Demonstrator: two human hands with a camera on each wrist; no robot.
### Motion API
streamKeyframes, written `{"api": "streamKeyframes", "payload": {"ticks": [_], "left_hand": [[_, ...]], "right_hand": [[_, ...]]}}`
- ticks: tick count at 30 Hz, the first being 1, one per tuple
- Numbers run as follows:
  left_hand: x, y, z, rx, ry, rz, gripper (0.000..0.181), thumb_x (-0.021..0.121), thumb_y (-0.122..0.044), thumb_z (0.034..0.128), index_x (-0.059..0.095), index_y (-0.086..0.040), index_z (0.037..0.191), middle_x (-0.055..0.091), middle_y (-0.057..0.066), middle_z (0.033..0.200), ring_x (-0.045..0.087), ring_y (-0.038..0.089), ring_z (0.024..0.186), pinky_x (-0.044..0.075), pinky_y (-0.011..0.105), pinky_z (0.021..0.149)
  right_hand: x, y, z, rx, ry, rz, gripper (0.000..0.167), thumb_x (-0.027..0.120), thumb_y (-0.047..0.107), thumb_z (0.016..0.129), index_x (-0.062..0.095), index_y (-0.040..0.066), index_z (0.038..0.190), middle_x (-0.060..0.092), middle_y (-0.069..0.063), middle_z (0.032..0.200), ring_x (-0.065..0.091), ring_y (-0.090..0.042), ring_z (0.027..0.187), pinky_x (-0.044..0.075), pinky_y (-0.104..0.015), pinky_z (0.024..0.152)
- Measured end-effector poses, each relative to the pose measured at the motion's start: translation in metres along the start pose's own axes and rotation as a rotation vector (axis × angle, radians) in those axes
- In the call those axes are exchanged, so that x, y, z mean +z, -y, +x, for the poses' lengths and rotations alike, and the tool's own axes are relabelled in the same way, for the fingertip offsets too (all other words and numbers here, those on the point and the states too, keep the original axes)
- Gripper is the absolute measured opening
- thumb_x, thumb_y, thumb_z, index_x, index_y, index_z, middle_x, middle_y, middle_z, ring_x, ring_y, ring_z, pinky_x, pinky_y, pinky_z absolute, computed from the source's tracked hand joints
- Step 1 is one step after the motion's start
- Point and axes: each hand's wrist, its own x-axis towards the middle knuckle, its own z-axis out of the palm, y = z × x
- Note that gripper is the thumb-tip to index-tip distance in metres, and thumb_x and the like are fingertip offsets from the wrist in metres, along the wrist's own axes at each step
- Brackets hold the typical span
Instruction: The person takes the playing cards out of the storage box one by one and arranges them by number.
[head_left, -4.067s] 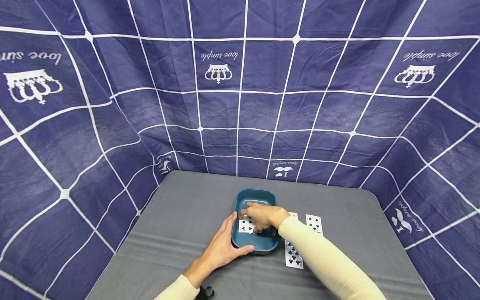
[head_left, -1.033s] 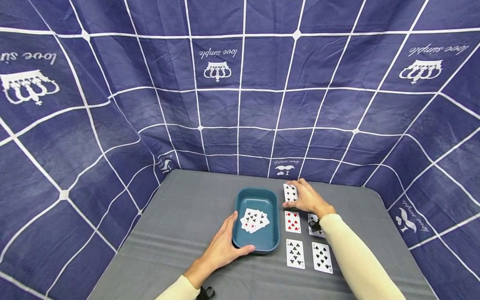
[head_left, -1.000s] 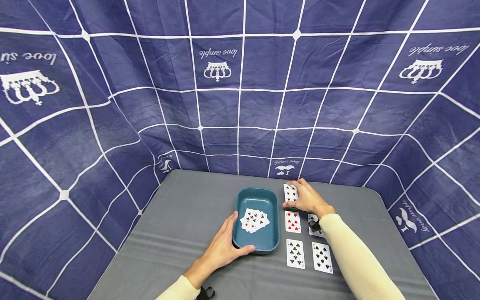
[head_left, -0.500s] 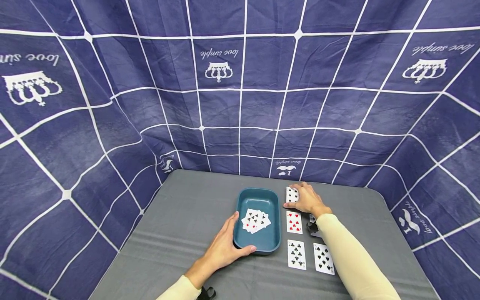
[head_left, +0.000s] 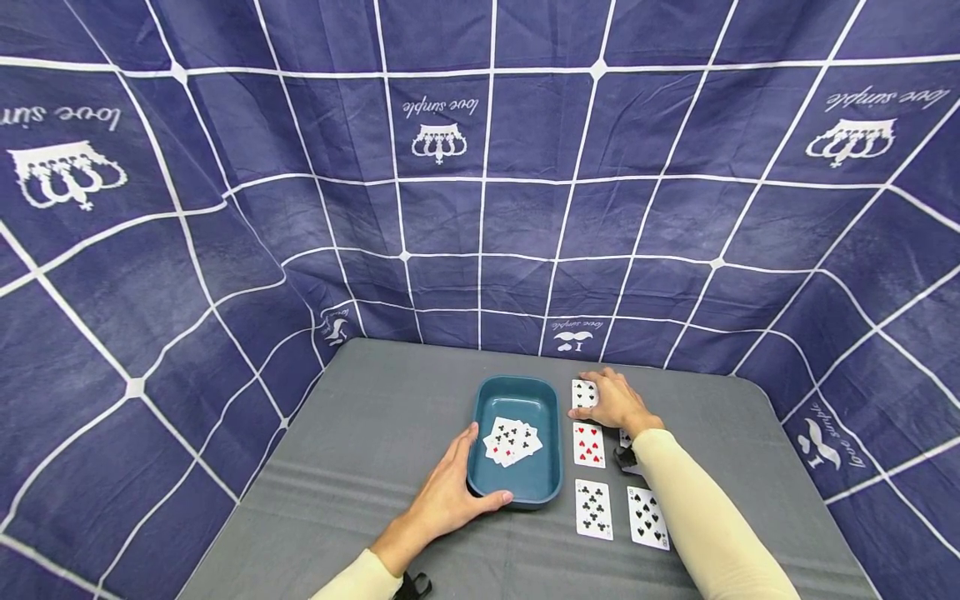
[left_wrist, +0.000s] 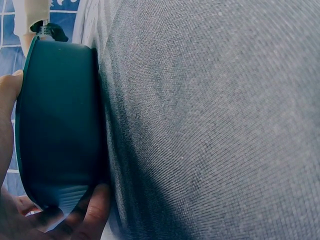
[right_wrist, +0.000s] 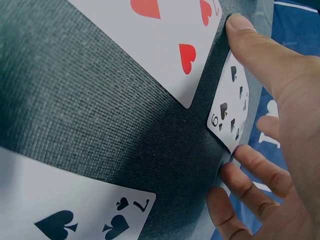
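My left hand grips the left front corner of a teal tray. Its thumb lies along the rim, with fingers around the side. Overlapping playing cards lie inside. Right of the tray, my right hand holds a six of spades at its edges, thumb and fingertips on opposite sides. That card lies about flat on the table, partly covered by the hand in the head view. Just nearer lies a seven of hearts; a seven of spades sits mostly under my right wrist.
Nearer me, a clubs card and another spades card lie face up side by side. A grey cloth covers the table. Blue curtains with white lines enclose the back and sides.
My right hand has left the tray and set down several cards to its right. In the last second it slides the six of spades slightly toward me. The left hand stays on the tray.
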Motion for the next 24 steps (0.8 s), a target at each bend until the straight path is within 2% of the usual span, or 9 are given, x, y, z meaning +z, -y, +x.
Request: {"api": "streamKeyframes", "payload": {"ticks": [15,21,24], "left_hand": [[0.0017,-0.0007,-0.0015,0.004,-0.009,0.001,0.134,0.097,-0.072,0.0848,0.033,-0.007,0.183,0.041,0.013,0.188,0.055,0.041,0.166,0.051,0.066,0.129],[0.0008,-0.0009,-0.0008,0.001,-0.011,-0.009,0.134,0.097,-0.071,0.0849,0.032,-0.008,0.184,0.041,0.013,0.188,0.055,0.042,0.166,0.052,0.066,0.129],[0.0010,0.0002,-0.0004,0.001,-0.007,-0.013,0.133,0.097,-0.070,0.0853,0.032,-0.007,0.183,0.040,0.013,0.188,0.055,0.043,0.165,0.052,0.066,0.129]], "right_hand": [[0.0052,-0.0032,0.0044,-0.031,-0.037,0.015,0.089,0.100,0.051,0.091,0.067,0.010,0.162,0.066,-0.024,0.161,0.063,-0.052,0.143,0.057,-0.081,0.110],[0.0022,-0.0002,0.0021,-0.036,-0.057,0.018,0.089,0.099,0.053,0.092,0.067,0.008,0.162,0.063,-0.026,0.163,0.061,-0.054,0.145,0.054,-0.080,0.115],[0.0001,0.0023,-0.0009,-0.038,-0.076,0.036,0.085,0.095,0.053,0.096,0.066,0.007,0.162,0.061,-0.027,0.165,0.059,-0.055,0.148,0.051,-0.080,0.118]]}}
